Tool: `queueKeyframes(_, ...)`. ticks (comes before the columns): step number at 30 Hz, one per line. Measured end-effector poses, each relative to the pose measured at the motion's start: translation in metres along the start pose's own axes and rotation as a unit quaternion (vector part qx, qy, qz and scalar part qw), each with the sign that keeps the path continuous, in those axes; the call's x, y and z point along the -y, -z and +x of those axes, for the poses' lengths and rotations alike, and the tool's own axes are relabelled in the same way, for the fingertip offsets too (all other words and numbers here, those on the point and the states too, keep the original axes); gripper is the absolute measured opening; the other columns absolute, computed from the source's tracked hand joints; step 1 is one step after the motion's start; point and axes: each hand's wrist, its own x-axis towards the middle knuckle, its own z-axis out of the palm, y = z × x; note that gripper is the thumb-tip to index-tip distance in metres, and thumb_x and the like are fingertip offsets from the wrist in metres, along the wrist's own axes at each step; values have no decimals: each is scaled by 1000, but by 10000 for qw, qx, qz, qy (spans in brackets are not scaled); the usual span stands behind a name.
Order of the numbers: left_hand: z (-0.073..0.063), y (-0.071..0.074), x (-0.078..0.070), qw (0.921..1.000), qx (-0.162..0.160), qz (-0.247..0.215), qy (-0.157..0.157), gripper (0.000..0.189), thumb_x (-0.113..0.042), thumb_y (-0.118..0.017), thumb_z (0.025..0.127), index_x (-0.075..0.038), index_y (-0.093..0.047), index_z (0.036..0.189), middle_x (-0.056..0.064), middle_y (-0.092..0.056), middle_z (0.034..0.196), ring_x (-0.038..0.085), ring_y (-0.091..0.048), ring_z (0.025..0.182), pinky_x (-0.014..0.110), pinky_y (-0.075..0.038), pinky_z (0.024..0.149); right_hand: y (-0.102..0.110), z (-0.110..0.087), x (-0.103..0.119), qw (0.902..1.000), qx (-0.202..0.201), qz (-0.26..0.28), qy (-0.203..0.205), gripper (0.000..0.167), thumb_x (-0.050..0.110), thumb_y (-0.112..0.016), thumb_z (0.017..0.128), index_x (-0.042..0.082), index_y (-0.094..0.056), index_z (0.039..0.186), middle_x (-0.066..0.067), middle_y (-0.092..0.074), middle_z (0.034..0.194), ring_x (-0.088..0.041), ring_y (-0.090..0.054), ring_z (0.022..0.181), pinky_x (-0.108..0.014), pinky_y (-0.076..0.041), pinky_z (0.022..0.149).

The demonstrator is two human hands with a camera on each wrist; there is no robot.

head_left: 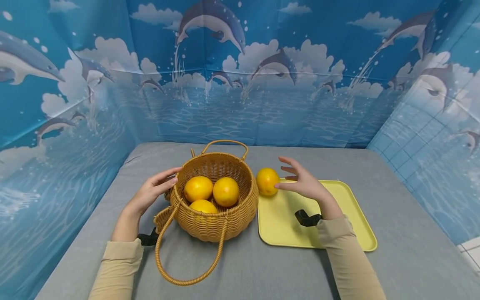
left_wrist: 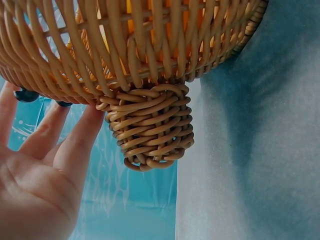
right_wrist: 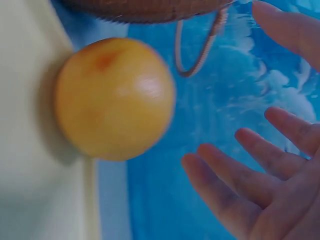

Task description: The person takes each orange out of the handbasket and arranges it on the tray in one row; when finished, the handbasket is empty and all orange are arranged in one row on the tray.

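Observation:
A round wicker basket (head_left: 213, 225) stands left of centre with its two handles folded outward, one to the back and one to the front. Inside it lie three oranges (head_left: 226, 192). My left hand (head_left: 151, 192) touches the basket's left rim with extended fingers; in the left wrist view the fingertips meet the woven side beside a wicker knob (left_wrist: 152, 127). Another orange (head_left: 267, 181) sits on the back left corner of a yellow tray (head_left: 288, 225). Just right of that orange, my right hand (head_left: 303, 183) is spread, and the right wrist view shows a gap between fingers and fruit.
The grey cloth-covered table (head_left: 285, 275) extends around the basket and tray. A blue dolphin-print curtain (head_left: 240, 112) closes off the back and both sides. The basket's front handle (head_left: 187, 283) loops down onto the cloth.

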Motion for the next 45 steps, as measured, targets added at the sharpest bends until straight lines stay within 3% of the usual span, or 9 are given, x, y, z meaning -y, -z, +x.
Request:
queueKeyframes(6,0,0,-1,10000,-22,-1,4,49,-28,-52,98,-9,-42,143,11,-32,148,32,-35,130,53,-33,100,5,3,24,9986,81,23,520,77,19,-72,85,17,-28,148,-9,-28,150,-33,-33,133,-49,-34,102)
queueKeyframes(11,0,1,-1,10000,-25,13,14,50,-29,-52,98,-10,-42,143,11,-33,148,32,-34,130,52,-34,100,5,16,49,9944,490,115,930,72,15,-70,86,16,-30,147,-7,-30,149,-30,-36,132,-47,-35,102)
queueKeyframes(17,2,1,-1,10000,-47,4,-43,48,-27,-52,98,-9,-43,142,12,-35,146,31,-36,129,33,-42,94,0,35,76,9873,1067,97,1177,71,17,-70,86,15,-32,146,-6,-33,147,-26,-39,129,-42,-39,100)
queueKeyframes(20,2,1,-1,10000,-65,-9,-37,48,-26,-53,98,-9,-43,142,12,-36,146,30,-37,128,30,-42,93,-5,45,85,9833,1385,53,1178,71,19,-71,85,16,-33,145,-5,-36,145,-26,-41,128,-39,-41,99)
queueKeyframes(26,2,-1,0,10000,-47,-24,-33,49,-27,-53,98,-9,-43,142,12,-35,147,31,-38,128,49,-34,101,-14,64,94,9737,1966,-109,1142,69,18,-71,86,17,-34,144,-4,-37,145,-32,-40,128,-41,-40,99)
queueKeyframes(29,2,-1,0,10000,-29,-45,-35,49,-27,-53,98,-9,-43,142,12,-35,147,32,-37,129,53,-32,101,-19,70,98,9693,2165,-279,1135,70,20,-71,85,17,-34,144,-4,-36,145,-33,-40,127,-44,-39,99)
queueKeyframes(40,1,1,-1,10000,-40,-76,-46,49,-26,-53,98,-9,-43,142,12,-35,146,31,-37,129,52,-31,102,-38,86,109,9460,3020,-681,963,72,17,-73,84,12,-34,144,-7,-38,143,-24,-41,127,-36,-44,95)
queueKeyframes(45,1,1,-1,10000,-41,-62,-38,49,-26,-53,98,-9,-43,142,12,-36,146,31,-38,128,52,-32,101,-47,93,107,9391,3247,-707,880,73,18,-74,83,10,-34,143,-8,-41,141,-25,-40,127,-41,-43,96)
